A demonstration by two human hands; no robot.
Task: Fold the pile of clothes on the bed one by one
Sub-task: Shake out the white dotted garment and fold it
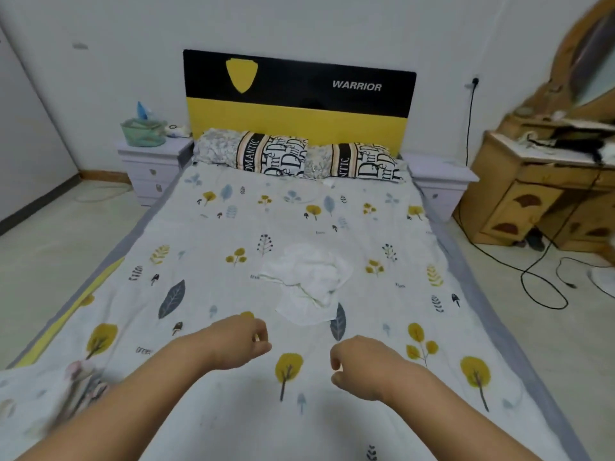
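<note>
Near the foot edge of the bed (432, 410):
Left hand (243, 341): loosely curled, holding nothing.
Right hand (362, 364): likewise empty.
Mid-bed, just beyond: white garment (309, 281), crumpled, apart from both.
Handling: likely light, limp; pinch two edge corners, shake flat.

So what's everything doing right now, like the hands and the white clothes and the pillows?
left hand: fingers loosely curled, holding nothing, above the sheet
right hand: fingers loosely curled, holding nothing
white garment: crumpled, unfolded, lying mid-bed beyond both hands
patterned clothes: blurred heap at the bed's near left corner
pillows: two, lying side by side against the headboard
bed sheet: spread flat
black cable: trailing loose on the floor
</note>
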